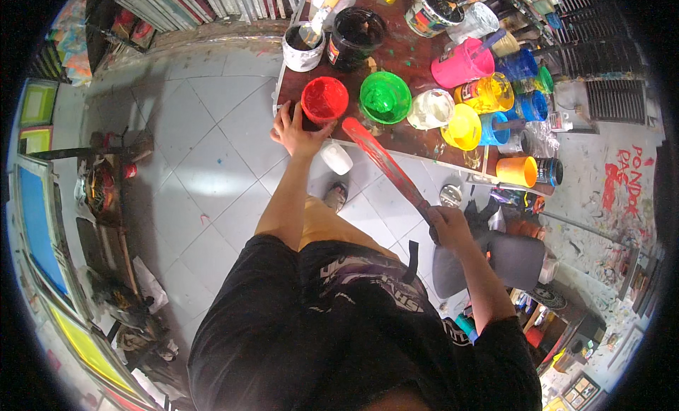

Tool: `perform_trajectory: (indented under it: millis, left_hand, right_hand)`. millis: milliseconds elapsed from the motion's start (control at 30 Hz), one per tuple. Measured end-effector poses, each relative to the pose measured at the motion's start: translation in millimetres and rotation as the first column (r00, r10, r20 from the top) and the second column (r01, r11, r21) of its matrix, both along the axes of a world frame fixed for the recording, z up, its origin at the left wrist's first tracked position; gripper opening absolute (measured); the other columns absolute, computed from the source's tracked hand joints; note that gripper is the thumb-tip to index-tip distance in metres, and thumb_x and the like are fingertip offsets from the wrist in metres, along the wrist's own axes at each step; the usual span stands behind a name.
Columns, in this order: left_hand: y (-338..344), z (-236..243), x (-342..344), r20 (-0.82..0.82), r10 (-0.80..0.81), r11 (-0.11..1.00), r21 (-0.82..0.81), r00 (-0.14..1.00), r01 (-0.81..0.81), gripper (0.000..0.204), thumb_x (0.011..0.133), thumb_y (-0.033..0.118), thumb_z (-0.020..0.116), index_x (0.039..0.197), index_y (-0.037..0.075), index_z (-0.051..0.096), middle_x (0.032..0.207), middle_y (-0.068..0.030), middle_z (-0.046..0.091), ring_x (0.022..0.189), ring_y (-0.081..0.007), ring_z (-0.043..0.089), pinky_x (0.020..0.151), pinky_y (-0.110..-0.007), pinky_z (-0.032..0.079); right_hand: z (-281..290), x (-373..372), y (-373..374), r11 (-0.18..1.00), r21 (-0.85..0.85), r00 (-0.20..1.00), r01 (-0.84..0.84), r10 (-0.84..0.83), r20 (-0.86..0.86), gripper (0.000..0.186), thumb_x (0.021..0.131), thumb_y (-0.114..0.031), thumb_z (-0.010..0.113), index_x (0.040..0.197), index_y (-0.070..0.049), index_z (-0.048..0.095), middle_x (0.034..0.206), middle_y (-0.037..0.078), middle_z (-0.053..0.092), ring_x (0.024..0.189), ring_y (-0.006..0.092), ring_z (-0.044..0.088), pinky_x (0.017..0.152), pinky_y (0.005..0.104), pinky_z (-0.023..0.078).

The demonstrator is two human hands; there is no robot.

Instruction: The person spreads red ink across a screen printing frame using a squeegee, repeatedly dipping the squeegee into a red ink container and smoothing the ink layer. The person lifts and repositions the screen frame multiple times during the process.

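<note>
My left hand (300, 134) is closed round the near side of a red paint tub (325, 98), thumb on one side and fingers on the other. The tub sits at the left front corner of a dark paint-spattered table (410, 61). In my right fist, out in front of the table edge, is a long flat stirring stick (389, 163) smeared with red paint; its far tip reaches close to the tub's right side. A green paint tub (385, 97) and a white paint tub (430, 109) stand to the right of the red one. My right hand (449, 227) wraps the stick's dark near end.
Yellow (463, 126), orange (516, 171), blue and pink (463, 64) paint tubs crowd the table's right side. A black tub (357, 36) and a white pot (303, 49) stand behind. A white container (336, 158) shows below the front edge. A dark chair (495, 262) is at right.
</note>
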State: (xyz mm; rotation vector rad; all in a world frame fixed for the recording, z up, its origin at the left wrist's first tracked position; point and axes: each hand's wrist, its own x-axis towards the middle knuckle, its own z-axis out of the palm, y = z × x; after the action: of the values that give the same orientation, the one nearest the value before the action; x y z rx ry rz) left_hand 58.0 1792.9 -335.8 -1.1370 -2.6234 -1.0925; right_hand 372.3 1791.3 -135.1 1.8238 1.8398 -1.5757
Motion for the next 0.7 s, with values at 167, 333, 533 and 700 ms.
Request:
perform_trajectory:
  millis: [167,333,533,700]
  left_hand:
    - [8,14,1,0.005,0.02,0.999,-0.027,1.0,-0.02,0.08,0.043,0.053,0.081,0.113,0.021,0.059,0.127,-0.0023,0.047,0.117,-0.0284,0.039,0.093,-0.049,0.026]
    - [11,6,-2,0.013,0.002,1.0,-0.015,1.0,-0.002,0.082,0.042,0.055,0.08,0.113,0.02,0.059,0.128,-0.0026,0.045,0.12,-0.0267,0.037,0.095,-0.049,0.023]
    - [10,8,0,-0.013,0.015,1.0,-0.016,1.0,-0.015,0.082,0.043,0.055,0.079,0.113,0.018,0.058,0.128,-0.0037,0.044,0.12,-0.0254,0.036,0.093,-0.05,0.023]
    - [10,7,0,0.002,0.01,0.999,-0.03,1.0,-0.01,0.083,0.043,0.055,0.08,0.115,0.02,0.057,0.13,-0.0032,0.042,0.121,-0.025,0.035,0.093,-0.05,0.022]
  right_hand:
    - [-50,-28,20,0.946,0.323,0.956,-0.028,0.12,-0.269,0.036,0.092,-0.029,0.048,0.072,-0.001,0.057,0.05,0.002,0.048,0.043,0.0098,0.046,0.041,0.0268,0.037]
    - [-104,-39,16,0.995,0.089,0.977,0.043,-0.024,-0.21,0.034,0.093,-0.029,0.048,0.079,0.0,0.06,0.05,0.001,0.048,0.041,0.009,0.045,0.039,0.0271,0.035]
    - [-60,12,-14,0.991,-0.002,0.985,0.13,-0.13,-0.118,0.035,0.092,-0.031,0.048,0.088,0.001,0.062,0.05,0.003,0.05,0.043,0.0095,0.048,0.042,0.0264,0.039]
    - [-55,-22,8,0.853,0.52,0.916,0.051,0.168,-0.365,0.023,0.088,-0.012,0.054,0.106,0.001,0.06,0.066,0.006,0.055,0.055,0.0116,0.052,0.048,0.0254,0.041]
